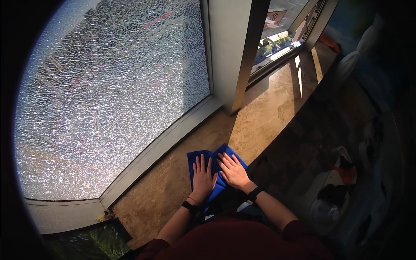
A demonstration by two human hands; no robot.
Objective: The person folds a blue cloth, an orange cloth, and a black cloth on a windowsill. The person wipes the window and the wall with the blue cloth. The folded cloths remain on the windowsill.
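Note:
A blue cloth (213,188) lies on the brown stone-look window sill (169,185), its near end drooping over the sill's front edge. My left hand (203,178) rests flat on the cloth's left half, fingers extended and slightly apart. On the right half, my right hand (233,172) is also laid palm down, fingers spread and angled up to the left. Both palms press on the fabric without gripping it. What lies beneath the palms is hidden. Each wrist wears a dark band.
A window pane of shattered glass (123,107) fills the left, set in a pale frame (162,136). A pillar (234,48) juts out beside the sunlit sill. Past it is a second window (276,42). Low on the right, a dim pale container (328,195) holds items.

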